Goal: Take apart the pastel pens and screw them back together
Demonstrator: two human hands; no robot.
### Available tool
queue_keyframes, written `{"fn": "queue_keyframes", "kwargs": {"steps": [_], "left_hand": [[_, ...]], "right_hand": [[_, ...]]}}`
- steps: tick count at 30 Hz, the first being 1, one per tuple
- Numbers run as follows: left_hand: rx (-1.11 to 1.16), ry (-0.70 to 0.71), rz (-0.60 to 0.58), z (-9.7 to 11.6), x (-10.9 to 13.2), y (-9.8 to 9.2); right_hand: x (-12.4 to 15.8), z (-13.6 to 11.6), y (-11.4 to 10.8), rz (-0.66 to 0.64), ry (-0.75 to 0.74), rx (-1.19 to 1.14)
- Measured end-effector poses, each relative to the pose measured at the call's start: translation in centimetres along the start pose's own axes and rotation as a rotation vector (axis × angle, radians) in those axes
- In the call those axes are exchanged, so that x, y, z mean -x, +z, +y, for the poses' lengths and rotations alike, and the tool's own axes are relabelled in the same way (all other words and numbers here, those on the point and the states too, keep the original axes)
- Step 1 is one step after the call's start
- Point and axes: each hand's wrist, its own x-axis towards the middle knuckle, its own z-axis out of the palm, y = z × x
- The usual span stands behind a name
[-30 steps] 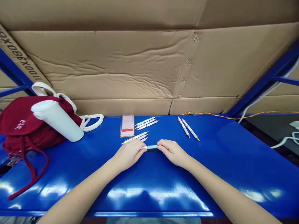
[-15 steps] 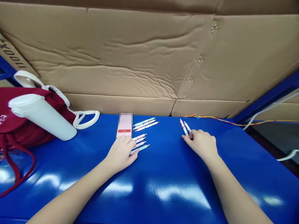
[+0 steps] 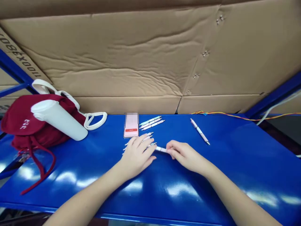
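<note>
My right hand [image 3: 187, 155] pinches one end of a white pen [image 3: 161, 149], which points left toward my other hand. My left hand [image 3: 138, 155] lies over several pens [image 3: 150, 137] with its fingers stretched and spread. Its fingertips reach the far end of the white pen; whether they press on it I cannot tell. Behind that hand, a few mint and pink pens [image 3: 152, 124] lie side by side. A single pink and white pen [image 3: 199, 131] rests apart on the right, slanted.
A phone [image 3: 131, 125] lies beyond my left hand on the blue table [image 3: 145, 201]. On the left, a white tumbler [image 3: 63, 121] leans against a red bag [image 3: 20, 119]. Cardboard [image 3: 141, 62] stands along the back, with coloured wires [image 3: 225, 115] at its foot.
My right hand has moved left from the two pens on the right, bringing one along and leaving the other. My left hand's fingers have spread over the near pens. The view has shifted slightly.
</note>
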Motion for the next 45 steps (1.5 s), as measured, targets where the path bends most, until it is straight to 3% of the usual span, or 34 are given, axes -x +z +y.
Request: {"fn": "queue_keyframes", "kwargs": {"steps": [4, 8, 13, 19, 23, 29, 35, 42, 45], "left_hand": [[0.098, 0.013, -0.136, 0.2, 0.3, 0.6], [0.153, -0.019, -0.136, -0.3, 0.7, 1.2], [0.202, 0.018, -0.18, -0.4, 1.1, 1.8], [0.161, 0.04, -0.216, -0.8, 1.2, 1.6], [0.173, 0.019, -0.222, -0.6, 1.0, 0.9], [0.107, 0.015, -0.23, -0.7, 0.7, 0.0], [0.125, 0.008, -0.215, -1.0, 0.7, 0.5], [0.25, -0.042, -0.283, -0.8, 0.9, 1.2], [0.263, -0.045, -0.287, -0.4, 0.8, 1.1]], "right_hand": [[-1.0, -1.3, 2.6, -0.087, -0.076, -0.027], [-0.7, -1.2, 2.0, -0.124, -0.178, 0.19], [0.0, -1.5, 2.1, -0.136, -0.193, 0.508], [-1.0, -1.1, 3.2, -0.072, -0.247, 0.631], [-0.9, -0.6, 2.7, -0.033, -0.208, 0.479], [-0.5, 0.0, 2.0, -0.094, -0.164, 0.15], [-0.8, 0.4, 2.3, -0.084, -0.115, 0.076], [-0.1, 0.1, 2.6, -0.041, -0.06, 0.12], [-0.2, -0.1, 2.4, -0.059, -0.103, 0.116]]}}
